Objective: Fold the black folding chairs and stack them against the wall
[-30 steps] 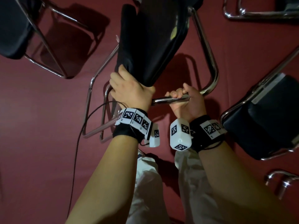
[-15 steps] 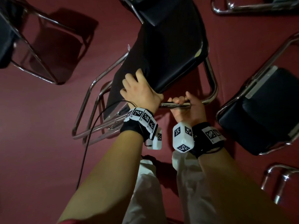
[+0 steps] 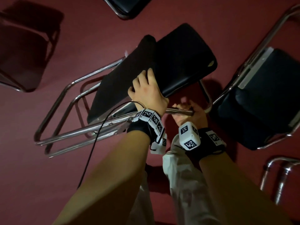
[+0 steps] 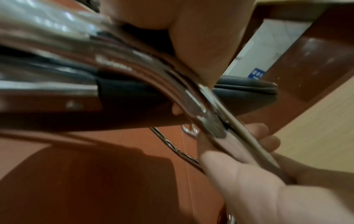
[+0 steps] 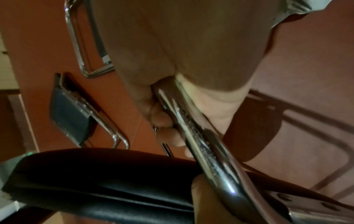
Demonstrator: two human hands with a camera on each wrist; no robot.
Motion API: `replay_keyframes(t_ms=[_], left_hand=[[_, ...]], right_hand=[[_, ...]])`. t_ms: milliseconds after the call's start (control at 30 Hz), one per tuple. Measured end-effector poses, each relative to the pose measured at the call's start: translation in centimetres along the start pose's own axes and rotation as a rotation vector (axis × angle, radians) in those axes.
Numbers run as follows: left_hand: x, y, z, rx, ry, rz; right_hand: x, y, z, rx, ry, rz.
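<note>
- left hand [image 3: 146, 93]: bare forearm, black wristband [image 3: 139, 129] topped by white marker blocks [image 3: 150, 117] with black square codes
- thin black cable [image 3: 97, 138] running off the left wristband
- right hand [image 3: 186, 113]: black band [image 3: 206, 146], white coded cube [image 3: 189, 135]
- white trousers [image 3: 183, 184], probably; lighting is dim

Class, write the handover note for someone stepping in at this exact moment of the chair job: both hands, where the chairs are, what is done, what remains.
Left hand: grips the edge of the black seat of the chair being folded.
Right hand: fingers curled round that chair's chrome bar.
This chair is partly collapsed, tilted over the red floor, frame tubes nearly together.
Another chair stands unfolded at the right; parts of more show at the top and left.
Done: none stacked in view.
Left: finish folding, carry to the wall, repeat.
</note>
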State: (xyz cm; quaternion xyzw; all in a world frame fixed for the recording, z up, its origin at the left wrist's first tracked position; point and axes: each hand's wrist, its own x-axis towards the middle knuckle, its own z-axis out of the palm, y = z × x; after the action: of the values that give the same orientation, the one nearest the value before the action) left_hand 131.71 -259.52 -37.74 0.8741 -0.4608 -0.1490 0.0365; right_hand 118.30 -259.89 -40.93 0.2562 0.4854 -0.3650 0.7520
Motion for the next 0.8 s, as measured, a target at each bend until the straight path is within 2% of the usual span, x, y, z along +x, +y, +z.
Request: replay_keyframes(t_ms=[133,267,433,633,700,800], left_hand=[[0.4,2.1,4.8,0.072,-0.047,0.041],[0.3,3.6,7.9,0.136,-0.116,0.088],[-1.0,3.6,9.7,0.215,-0.104,0.1],[-1.3,4.1,9.3,0.222,-0.215,0.092],[-1.2,4.1,9.3,0.218,-0.225,0.085],[-0.7,4.1,9.0,0.213,-0.244,0.085]], right_hand=[[2.8,-2.2,-3.3,0.069,-0.006,-0.011],[5.5,-3.4,-6.8,0.16,0.054,-0.004],[5.5,-3.4,-9.2,0.163,-0.08,0.022],[5.8,-3.8,-8.9,0.159,0.133,0.049],[5.3,-4.1,-8.9,0.112,0.132,0.064],[4.7,-4.0,-8.9,-0.08,0.139,0.079]])
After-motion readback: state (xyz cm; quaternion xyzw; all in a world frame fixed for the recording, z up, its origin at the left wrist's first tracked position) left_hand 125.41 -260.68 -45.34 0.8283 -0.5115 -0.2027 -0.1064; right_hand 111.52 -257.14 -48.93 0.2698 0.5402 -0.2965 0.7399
